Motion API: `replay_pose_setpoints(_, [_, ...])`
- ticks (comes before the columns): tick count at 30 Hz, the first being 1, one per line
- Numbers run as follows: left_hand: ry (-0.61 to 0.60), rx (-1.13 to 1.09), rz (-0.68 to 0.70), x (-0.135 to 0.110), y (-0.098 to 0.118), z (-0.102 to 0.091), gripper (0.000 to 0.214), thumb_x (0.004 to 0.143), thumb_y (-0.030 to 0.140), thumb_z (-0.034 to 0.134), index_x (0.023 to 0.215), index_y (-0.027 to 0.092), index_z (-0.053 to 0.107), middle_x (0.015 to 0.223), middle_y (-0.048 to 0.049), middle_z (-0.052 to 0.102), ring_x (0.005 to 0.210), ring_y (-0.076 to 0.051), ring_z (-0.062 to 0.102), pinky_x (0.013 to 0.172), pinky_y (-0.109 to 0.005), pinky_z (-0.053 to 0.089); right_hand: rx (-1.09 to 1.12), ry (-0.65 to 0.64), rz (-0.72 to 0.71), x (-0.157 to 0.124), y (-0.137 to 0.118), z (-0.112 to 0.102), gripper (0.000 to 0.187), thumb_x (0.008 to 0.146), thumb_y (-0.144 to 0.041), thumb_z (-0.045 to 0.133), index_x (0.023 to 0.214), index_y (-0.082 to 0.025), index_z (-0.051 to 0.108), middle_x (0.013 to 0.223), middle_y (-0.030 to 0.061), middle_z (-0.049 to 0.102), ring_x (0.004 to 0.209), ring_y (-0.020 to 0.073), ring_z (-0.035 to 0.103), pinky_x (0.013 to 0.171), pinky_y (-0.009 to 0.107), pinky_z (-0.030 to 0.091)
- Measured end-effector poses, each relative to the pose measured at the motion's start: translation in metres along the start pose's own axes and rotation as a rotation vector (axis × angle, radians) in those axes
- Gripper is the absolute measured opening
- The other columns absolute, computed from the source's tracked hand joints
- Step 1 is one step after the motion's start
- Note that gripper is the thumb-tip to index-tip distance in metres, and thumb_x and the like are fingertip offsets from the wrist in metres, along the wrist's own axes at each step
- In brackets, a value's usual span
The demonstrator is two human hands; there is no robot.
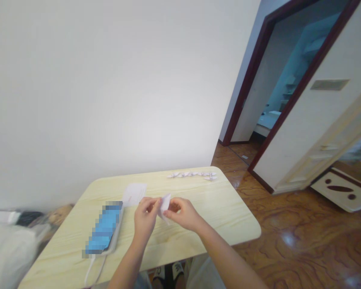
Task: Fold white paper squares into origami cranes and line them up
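Between my two hands, above the middle of the table, is a small folded piece of white paper [165, 204]. My left hand [146, 214] pinches its left side with thumb and fingers. On the other side my right hand [183, 212] grips its right edge, thumb in front and fingers curled behind. Left of my hands lie flat white paper sheets [134, 193]. Along the far edge runs a row of small folded white paper pieces [192, 174], with one more just in front of its right end.
A phone [105, 228] with a blurred screen rests on a white block at the left, a white cable [89, 269] trailing off the near edge. The pale wood table [228, 216] stands against a white wall. A doorway [258, 100] opens at the right.
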State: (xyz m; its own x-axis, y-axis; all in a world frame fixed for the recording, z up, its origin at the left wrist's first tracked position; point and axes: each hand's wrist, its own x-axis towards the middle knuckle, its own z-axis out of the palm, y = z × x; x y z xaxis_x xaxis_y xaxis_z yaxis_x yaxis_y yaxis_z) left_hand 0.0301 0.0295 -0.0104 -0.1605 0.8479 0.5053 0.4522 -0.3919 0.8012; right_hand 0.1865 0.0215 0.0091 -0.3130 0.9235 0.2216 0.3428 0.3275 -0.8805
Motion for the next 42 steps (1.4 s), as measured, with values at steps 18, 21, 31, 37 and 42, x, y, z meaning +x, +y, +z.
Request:
replay_pose_setpoints(18, [-0.086,-0.029,0.042,-0.01,0.007,0.005,0.018,0.073,0.032,0.058,0.083,0.02,0.066,0.079,-0.0038,0.062,0.069,-0.014,0.059,0.054,-0.025,0.052,0.212,-0.014,0.048,0.009,0.011,0.005,0.017,0.073,-0.028,0.056,0.07,-0.013,0.065,0.065,0.0005,0.062,0.061,0.0117,0.054,0.057,0.021,0.041])
replay_pose_setpoints(21, [-0.109,0.005,0.067,-0.008,0.006,0.004,0.018,0.075,0.032,0.056,0.079,0.02,0.067,0.077,-0.0036,0.064,0.069,-0.014,0.06,0.055,-0.025,0.052,0.177,-0.014,0.033,0.008,0.01,0.002,0.015,0.073,-0.025,0.056,0.074,-0.014,0.066,0.07,0.0018,0.063,0.064,0.0128,0.055,0.06,0.022,0.043])
replay_pose_setpoints(31, [-0.173,0.026,0.09,-0.007,0.006,0.005,0.016,0.076,0.03,0.054,0.078,0.019,0.066,0.076,-0.0031,0.064,0.067,-0.014,0.06,0.054,-0.023,0.05,-0.102,0.059,-0.024,0.005,0.004,-0.004,0.015,0.076,-0.019,0.051,0.073,-0.017,0.065,0.066,0.0002,0.06,0.061,0.0108,0.053,0.055,0.02,0.04])
replay_pose_setpoints(37, [-0.281,0.057,0.097,-0.006,0.01,0.002,0.017,0.078,0.029,0.05,0.074,0.019,0.063,0.072,-0.0023,0.063,0.065,-0.013,0.058,0.051,-0.022,0.046,-0.264,0.194,-0.135,0.002,-0.009,-0.024,0.022,0.07,-0.015,0.058,0.092,-0.02,0.06,0.077,0.0006,0.056,0.071,0.0118,0.052,0.062,0.022,0.041])
replay_pose_setpoints(42, [-0.349,0.118,0.083,-0.005,0.016,0.0,0.015,0.077,0.027,0.05,0.07,0.018,0.06,0.069,-0.0016,0.061,0.066,-0.014,0.056,0.053,-0.024,0.043,-0.266,0.058,-0.202,0.002,-0.014,-0.033,0.011,0.074,-0.016,0.055,0.081,-0.02,0.063,0.078,0.0006,0.055,0.071,0.0108,0.053,0.064,0.022,0.041])
